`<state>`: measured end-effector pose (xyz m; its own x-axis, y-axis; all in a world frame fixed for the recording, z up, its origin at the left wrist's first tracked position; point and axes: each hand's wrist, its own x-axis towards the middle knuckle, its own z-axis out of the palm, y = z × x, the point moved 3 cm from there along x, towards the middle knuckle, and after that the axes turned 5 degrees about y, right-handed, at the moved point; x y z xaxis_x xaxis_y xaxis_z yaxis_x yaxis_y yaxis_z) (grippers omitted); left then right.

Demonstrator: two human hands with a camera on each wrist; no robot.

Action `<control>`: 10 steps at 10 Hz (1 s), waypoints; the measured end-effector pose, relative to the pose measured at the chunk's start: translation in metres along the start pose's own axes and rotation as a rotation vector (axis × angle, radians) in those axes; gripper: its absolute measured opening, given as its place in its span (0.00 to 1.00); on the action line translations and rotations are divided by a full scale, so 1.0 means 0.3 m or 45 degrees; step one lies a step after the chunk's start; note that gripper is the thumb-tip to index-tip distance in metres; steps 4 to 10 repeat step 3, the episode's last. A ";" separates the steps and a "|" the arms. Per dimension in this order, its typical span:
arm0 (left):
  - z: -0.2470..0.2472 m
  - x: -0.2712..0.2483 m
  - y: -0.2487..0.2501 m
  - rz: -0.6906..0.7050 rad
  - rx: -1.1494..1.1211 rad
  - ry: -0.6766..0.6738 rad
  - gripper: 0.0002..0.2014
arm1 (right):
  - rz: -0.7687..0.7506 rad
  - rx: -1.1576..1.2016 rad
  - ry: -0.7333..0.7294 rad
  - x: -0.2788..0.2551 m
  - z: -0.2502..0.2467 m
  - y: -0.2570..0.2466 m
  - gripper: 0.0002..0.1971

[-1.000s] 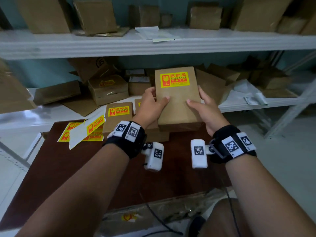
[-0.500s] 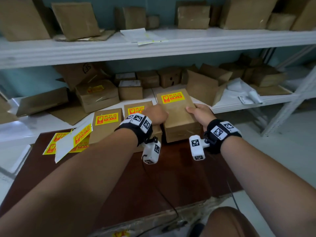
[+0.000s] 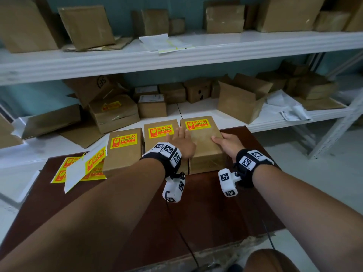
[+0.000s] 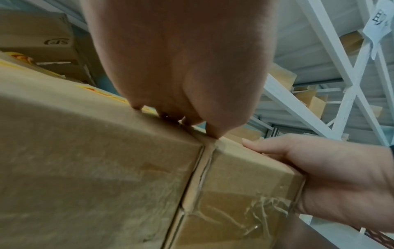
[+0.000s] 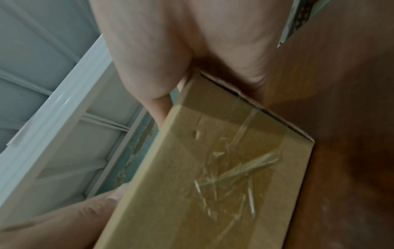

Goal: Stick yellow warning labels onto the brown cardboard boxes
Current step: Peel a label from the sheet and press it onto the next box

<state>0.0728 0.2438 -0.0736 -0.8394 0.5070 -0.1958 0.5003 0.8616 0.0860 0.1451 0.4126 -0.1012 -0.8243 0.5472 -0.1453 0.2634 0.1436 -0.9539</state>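
Observation:
Three brown cardboard boxes stand in a row on the dark brown table (image 3: 206, 213), each with a yellow warning label on top. The right box (image 3: 202, 152) (image 4: 245, 176) (image 5: 213, 168) carries its label (image 3: 197, 124) at the far end. My left hand (image 3: 181, 141) (image 4: 181, 67) lies flat with straight fingers across the seam between the middle box (image 3: 159, 138) (image 4: 85, 151) and the right box. At the right box's right edge, my right hand (image 3: 228, 144) (image 4: 330, 176) (image 5: 170, 42) grips it with the thumb on top. The left box (image 3: 123, 152) stands untouched.
Sheets of yellow labels (image 3: 62, 171) and a white backing sheet (image 3: 76, 173) lie at the table's left end. Behind the table, white shelves (image 3: 176, 57) hold several plain cardboard boxes and papers. The table's near half is bare wood.
The right box, held up and tilted a second ago, has come down onto the table beside the middle box. My left hand went from gripping its edge to lying flat on top.

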 end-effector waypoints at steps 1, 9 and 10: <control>0.001 -0.004 0.003 -0.013 -0.027 0.002 0.34 | -0.024 -0.123 -0.001 0.001 -0.004 -0.005 0.13; -0.057 -0.008 -0.026 0.160 0.001 0.043 0.32 | -0.232 -0.721 0.088 -0.036 -0.013 -0.103 0.26; -0.057 -0.008 -0.026 0.160 0.001 0.043 0.32 | -0.232 -0.721 0.088 -0.036 -0.013 -0.103 0.26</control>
